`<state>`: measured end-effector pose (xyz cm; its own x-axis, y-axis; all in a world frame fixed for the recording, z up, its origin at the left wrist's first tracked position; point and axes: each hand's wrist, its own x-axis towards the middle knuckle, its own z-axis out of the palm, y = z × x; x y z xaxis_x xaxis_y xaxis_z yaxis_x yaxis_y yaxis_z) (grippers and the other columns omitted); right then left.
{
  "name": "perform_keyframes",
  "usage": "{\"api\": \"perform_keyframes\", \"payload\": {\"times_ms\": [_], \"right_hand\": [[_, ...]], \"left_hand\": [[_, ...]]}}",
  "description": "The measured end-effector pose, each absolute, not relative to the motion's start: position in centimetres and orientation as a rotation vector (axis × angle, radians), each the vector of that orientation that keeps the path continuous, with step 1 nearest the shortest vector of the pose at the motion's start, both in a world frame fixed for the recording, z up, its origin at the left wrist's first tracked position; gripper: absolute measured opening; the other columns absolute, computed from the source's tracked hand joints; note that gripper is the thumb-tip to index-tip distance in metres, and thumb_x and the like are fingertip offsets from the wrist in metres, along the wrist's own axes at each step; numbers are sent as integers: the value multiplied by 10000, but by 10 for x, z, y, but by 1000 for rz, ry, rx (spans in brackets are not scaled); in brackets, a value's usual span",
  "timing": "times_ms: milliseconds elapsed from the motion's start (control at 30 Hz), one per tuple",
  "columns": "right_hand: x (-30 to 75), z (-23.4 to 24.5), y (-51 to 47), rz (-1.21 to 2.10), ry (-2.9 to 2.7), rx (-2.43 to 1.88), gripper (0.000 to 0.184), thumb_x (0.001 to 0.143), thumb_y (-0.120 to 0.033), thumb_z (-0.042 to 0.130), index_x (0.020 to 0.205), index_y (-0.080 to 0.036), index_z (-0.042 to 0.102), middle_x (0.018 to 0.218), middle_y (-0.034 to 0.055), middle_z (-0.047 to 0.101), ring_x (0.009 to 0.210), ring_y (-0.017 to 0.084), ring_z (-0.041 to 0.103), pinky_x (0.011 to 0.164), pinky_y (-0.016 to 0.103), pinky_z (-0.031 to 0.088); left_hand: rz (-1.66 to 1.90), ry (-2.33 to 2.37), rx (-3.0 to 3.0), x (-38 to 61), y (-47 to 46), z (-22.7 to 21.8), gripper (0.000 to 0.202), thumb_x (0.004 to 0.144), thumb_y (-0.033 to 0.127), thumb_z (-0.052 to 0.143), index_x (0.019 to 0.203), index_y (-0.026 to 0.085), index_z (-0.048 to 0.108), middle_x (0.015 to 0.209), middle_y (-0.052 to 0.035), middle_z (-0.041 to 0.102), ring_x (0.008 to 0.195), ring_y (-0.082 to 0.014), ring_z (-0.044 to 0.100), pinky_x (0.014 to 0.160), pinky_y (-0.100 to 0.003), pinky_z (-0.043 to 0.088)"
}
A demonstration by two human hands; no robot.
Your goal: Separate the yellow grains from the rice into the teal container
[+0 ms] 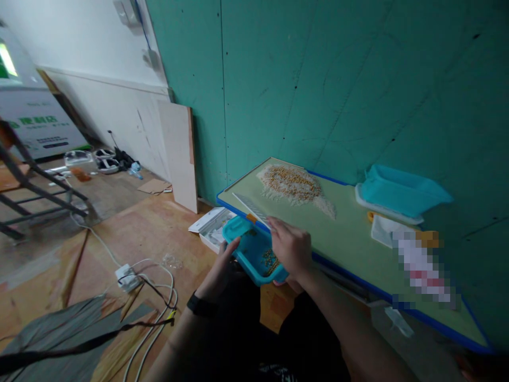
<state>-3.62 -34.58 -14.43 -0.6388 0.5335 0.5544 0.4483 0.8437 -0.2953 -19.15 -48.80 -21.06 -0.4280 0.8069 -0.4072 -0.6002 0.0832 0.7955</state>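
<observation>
My left hand (228,257) is closed on the rim of a blue plastic container (251,260), tilted below the table's near edge. Yellow-brown beans (271,261) lie in its lower end. My right hand (292,246) is closed round the end of a flat, pale, blade-like tool (248,206) with an orange piece near my fingers. Its far tip is over the near edge of the green tabletop (338,233); its exact kind is unclear. Further back on the table lies a spread of pale grains and yellow beans (292,183).
A blue basket (403,188) stands on a white tray at the table's wall side, near a partly blurred packet (423,265). An opened white box (212,228) sits beyond the container. Cables (165,286) and a white adapter (127,278) lie on the floor. A metal-framed chair (35,185) is at left.
</observation>
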Motion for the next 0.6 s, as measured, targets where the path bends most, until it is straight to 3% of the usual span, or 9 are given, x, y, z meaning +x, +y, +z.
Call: {"api": "perform_keyframes", "payload": {"times_ms": [200, 300, 400, 600], "right_hand": [[-109, -112, -342, -3, -2675, -861, 583, 1148, -104, 438, 1664, -184, 698, 1532, 216, 818, 1253, 291, 872, 953, 339, 694], [-130, -102, -341, -60, -2746, -927, 537, 1151, -100, 413, 1582, -159, 727, 1412, 245, 860, 1152, 300, 893, 905, 355, 693], [-139, -100, -341, -73, -2759, -931, 492, 1156, -80, 381, 1456, -100, 770, 1302, 285, 871, 1128, 321, 897, 928, 389, 695], [-129, -97, -344, -46, -2748, -1037, 490, 1154, -43, 345, 1378, -51, 780, 1260, 317, 867, 1156, 340, 900, 943, 401, 705]], "left_hand": [[1633, 1337, 132, -179, -479, -227, 886, 946, 553, 974, 1674, 357, 508, 1580, -180, 755, 1342, -394, 834, 995, -476, 753], [1616, 1342, 148, -182, -479, -230, 882, 934, 591, 972, 1658, 368, 523, 1546, -170, 770, 1281, -386, 857, 993, -497, 757], [1578, 1374, 183, -184, -481, -229, 829, 985, 597, 911, 1658, 361, 488, 1631, -173, 718, 1238, -375, 866, 973, -513, 766], [1563, 1348, 226, -182, -483, -228, 859, 1058, 578, 832, 1767, 409, 378, 1685, -169, 674, 1320, -383, 833, 981, -482, 761]]}}
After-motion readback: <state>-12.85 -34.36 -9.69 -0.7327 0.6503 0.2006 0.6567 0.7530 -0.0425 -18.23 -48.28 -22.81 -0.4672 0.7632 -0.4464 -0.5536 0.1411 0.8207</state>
